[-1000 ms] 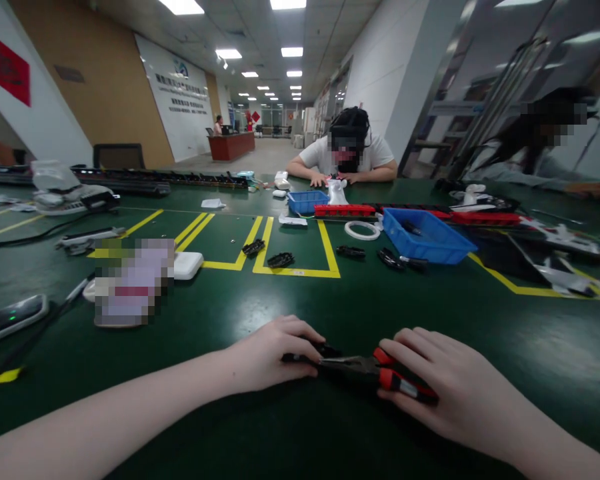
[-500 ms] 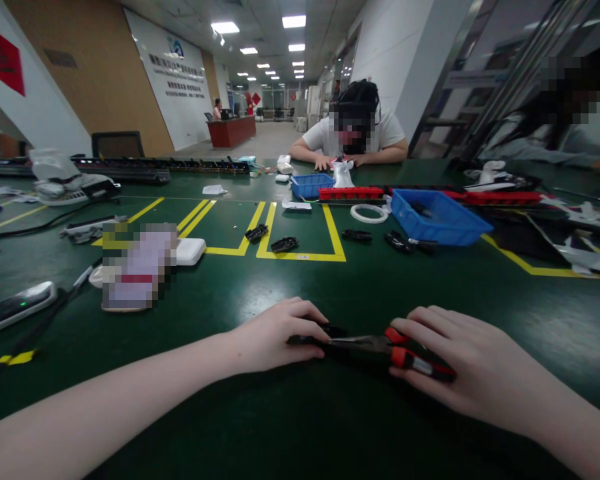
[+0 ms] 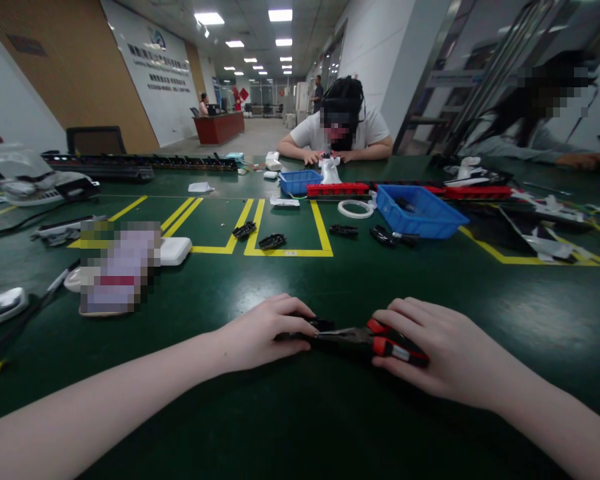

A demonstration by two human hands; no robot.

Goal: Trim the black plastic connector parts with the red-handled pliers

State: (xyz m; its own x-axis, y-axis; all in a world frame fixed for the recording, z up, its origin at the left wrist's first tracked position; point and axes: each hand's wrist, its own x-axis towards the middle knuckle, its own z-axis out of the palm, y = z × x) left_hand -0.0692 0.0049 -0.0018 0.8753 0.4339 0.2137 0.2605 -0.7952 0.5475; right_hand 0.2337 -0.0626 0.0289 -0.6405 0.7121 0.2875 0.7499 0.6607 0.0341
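Red-and-black needle-nose pliers (image 3: 347,335) lie in the grip of my right hand (image 3: 425,347), its fingers wrapped round the handles. Their jaws point left and reach the fingertips of my left hand (image 3: 275,333). Those fingers are closed on a small black part (image 3: 323,324), mostly hidden behind them; its exact kind does not show. The jaw tips touch or overlap this part, but whether they clamp it I cannot tell. Both hands are low over the dark green table (image 3: 220,413).
Further off lie several black plastic parts (image 3: 273,241), a white tape ring (image 3: 355,209) and a blue bin (image 3: 417,213). To the left are a blurred-out phone (image 3: 123,270), a white box (image 3: 174,251) and cables. A person in a white shirt (image 3: 373,137) leans on the far edge.
The whole scene has shifted left in view as my head turned slightly right. Both hands keep their hold, with the pliers' jaws still at the black part.
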